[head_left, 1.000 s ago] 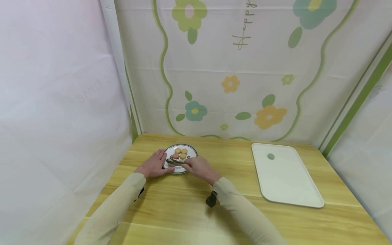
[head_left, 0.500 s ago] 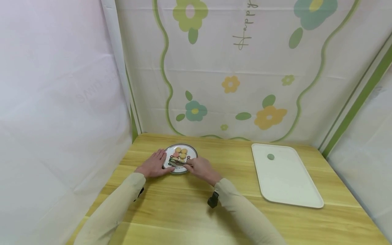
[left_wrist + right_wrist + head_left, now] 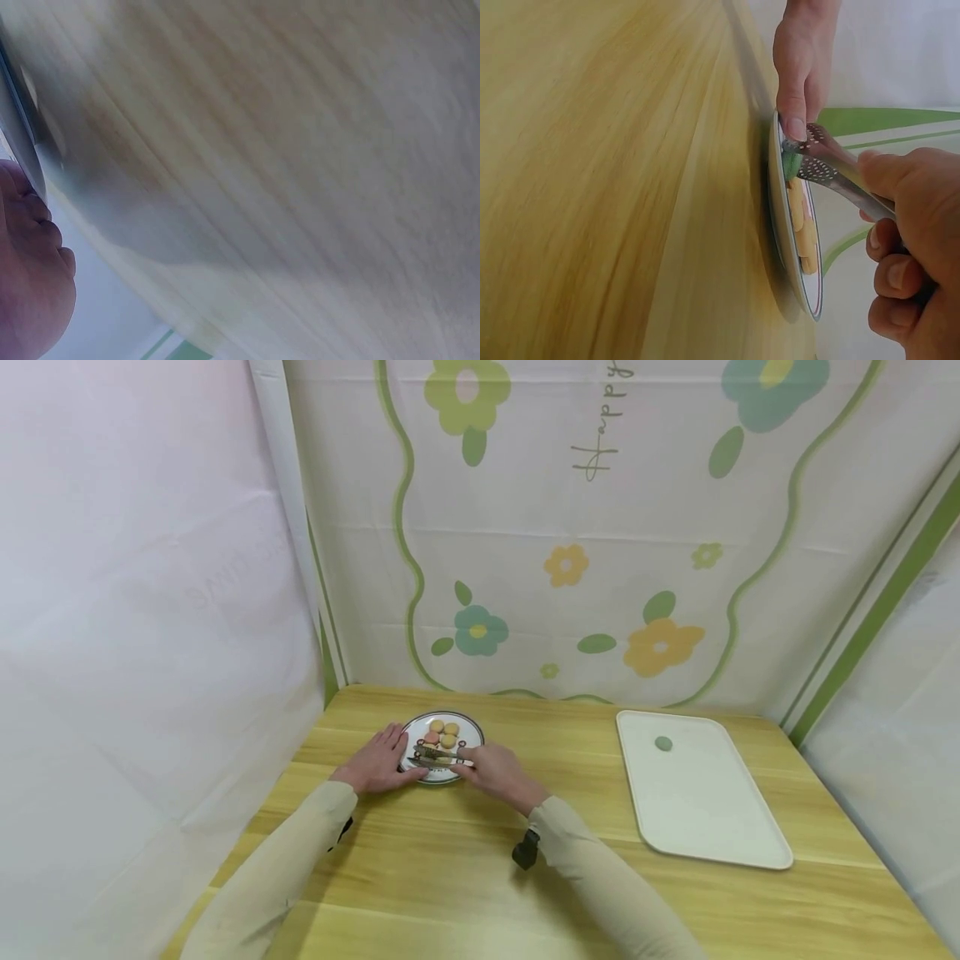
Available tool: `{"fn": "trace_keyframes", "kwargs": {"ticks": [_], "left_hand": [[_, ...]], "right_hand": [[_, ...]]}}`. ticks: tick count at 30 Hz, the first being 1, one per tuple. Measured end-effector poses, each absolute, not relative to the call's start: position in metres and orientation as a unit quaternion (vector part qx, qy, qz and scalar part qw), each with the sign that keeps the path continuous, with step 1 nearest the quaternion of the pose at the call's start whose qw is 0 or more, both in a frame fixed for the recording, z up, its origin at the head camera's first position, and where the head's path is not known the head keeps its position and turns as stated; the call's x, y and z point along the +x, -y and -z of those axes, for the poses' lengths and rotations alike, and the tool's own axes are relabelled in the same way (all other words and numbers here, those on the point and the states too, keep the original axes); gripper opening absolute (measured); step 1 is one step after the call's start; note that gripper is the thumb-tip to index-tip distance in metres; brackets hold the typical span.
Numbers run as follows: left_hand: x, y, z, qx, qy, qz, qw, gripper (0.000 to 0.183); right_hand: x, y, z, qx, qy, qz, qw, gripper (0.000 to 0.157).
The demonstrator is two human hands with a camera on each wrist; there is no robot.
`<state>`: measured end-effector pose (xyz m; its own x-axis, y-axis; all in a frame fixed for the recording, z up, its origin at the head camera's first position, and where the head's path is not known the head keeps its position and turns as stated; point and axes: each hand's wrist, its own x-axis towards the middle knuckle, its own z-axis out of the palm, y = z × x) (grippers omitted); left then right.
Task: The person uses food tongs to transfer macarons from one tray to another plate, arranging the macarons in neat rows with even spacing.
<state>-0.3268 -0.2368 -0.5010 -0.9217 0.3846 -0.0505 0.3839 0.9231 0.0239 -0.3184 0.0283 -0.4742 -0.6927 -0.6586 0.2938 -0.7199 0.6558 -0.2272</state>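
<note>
My right hand (image 3: 495, 772) grips metal tongs (image 3: 832, 155) with perforated ends, held low over a round patterned plate (image 3: 471, 731). In the right wrist view a green macaron (image 3: 790, 163) lies right at the tong tips, near the plate's edge. Several yellow macarons (image 3: 448, 742) and a pink macaron (image 3: 432, 738) sit on the plate beyond the tongs. My left hand (image 3: 378, 765) rests against the plate's left side, fingers extended, its thumb over the rim close to the tong tips. Only part of the left hand (image 3: 37, 292) shows in the left wrist view.
A cream rectangular tray (image 3: 708, 810) lies on the right of the wooden table (image 3: 420, 877), with a green macaron (image 3: 663, 743) near its far end. Flower-printed fabric (image 3: 525, 602) hangs behind the table, and pale sheets (image 3: 150, 693) close off the sides.
The tongs shift slightly over the near part of the plate, and their two arms show farther apart than half a second ago. The left hand stays in place on the plate's edge.
</note>
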Motion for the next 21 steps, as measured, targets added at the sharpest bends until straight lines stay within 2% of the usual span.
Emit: {"fn": "trace_keyframes", "kwargs": {"ticks": [9, 15, 21], "left_hand": [[-0.329, 0.235, 0.499, 0.203, -0.979, -0.008, 0.02, 0.102], [-0.328, 0.236, 0.499, 0.202, -0.979, -0.015, 0.024, 0.102], [-0.325, 0.238, 0.5, 0.203, -0.979, -0.018, 0.02, 0.101]], "right_hand": [[-0.321, -0.036, 0.464, 0.375, 0.901, -0.178, 0.126, 0.022], [-0.321, -0.044, 0.457, 0.374, 0.901, -0.186, 0.118, 0.027], [-0.318, -0.052, 0.451, 0.366, 0.905, -0.186, 0.108, 0.022]]}}
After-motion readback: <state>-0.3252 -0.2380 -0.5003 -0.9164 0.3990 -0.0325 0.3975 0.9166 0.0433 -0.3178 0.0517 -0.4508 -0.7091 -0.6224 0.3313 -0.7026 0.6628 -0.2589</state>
